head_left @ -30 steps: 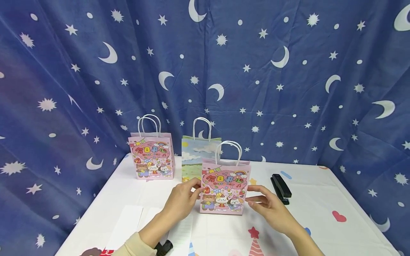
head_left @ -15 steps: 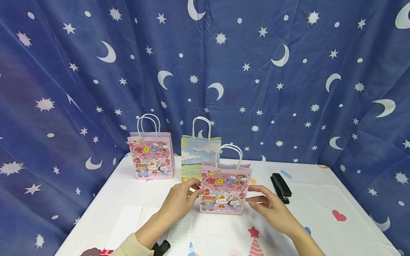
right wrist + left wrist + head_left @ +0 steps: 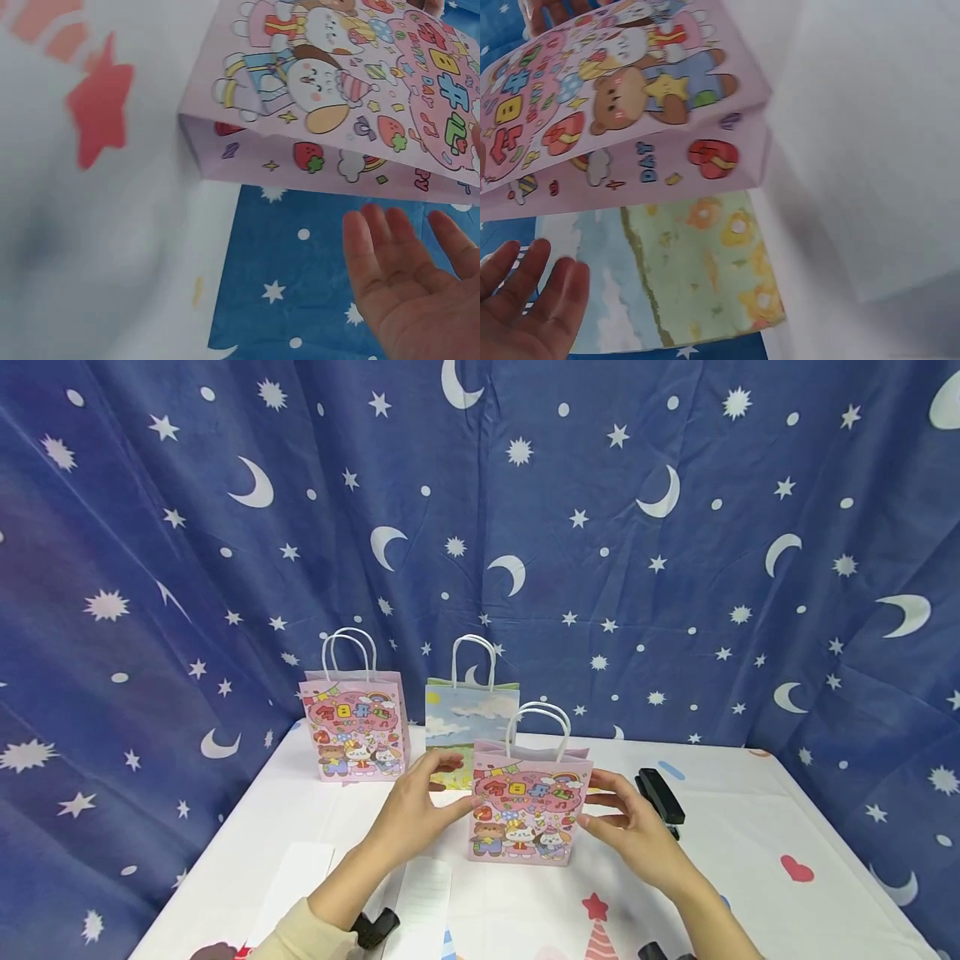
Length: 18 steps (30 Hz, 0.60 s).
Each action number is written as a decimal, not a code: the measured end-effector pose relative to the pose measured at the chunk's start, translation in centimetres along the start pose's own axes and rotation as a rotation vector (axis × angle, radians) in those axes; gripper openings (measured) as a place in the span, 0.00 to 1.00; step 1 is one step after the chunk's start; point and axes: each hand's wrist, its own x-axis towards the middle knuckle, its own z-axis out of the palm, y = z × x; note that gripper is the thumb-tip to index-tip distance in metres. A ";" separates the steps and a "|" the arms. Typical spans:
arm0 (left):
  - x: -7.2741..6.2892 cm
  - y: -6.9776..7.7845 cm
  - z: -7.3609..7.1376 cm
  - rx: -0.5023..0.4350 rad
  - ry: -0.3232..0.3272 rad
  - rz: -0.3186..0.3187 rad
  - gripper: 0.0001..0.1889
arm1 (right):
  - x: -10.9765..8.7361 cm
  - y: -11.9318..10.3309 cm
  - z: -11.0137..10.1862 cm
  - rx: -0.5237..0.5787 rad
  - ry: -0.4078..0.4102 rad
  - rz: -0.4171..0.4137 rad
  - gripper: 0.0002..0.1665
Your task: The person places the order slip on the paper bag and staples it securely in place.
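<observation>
A pink paper gift bag (image 3: 528, 810) with cartoon animals and white handles stands upright on the table. My left hand (image 3: 412, 802) is at its left side, with the thumb at the front edge. In the left wrist view, the other fingers (image 3: 536, 285) are spread and apart from the bag's side. On the right side, my right hand (image 3: 630, 827) has its thumb near the front edge. In the right wrist view, its fingers (image 3: 386, 247) are extended beside the side panel, with a gap visible. Behind stands a landscape-print gift bag (image 3: 467, 718), partly hidden.
Another pink gift bag (image 3: 352, 731) stands at the back left. A black stapler (image 3: 660, 795) lies right of my right hand. White paper (image 3: 292, 885) and a lined sheet (image 3: 423, 893) lie at the front left. A blue curtain (image 3: 600, 527) hangs behind the table.
My left fingers have come away from the bag's side and spread. The right hand's fingers have risen slightly. The bag's top edge and handles appear a little lower than before.
</observation>
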 end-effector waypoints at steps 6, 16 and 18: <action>1.2 0.5 0.0 -0.164 -0.065 0.027 0.41 | 1.0 -0.3 0.1 0.003 0.030 -0.049 0.38; 3.0 1.2 0.4 -0.354 -0.174 -0.019 0.34 | 2.8 -1.8 0.4 0.133 0.033 -0.030 0.38; 3.4 1.3 0.6 -0.393 -0.174 -0.017 0.32 | 3.3 -2.0 0.5 0.161 0.032 -0.027 0.36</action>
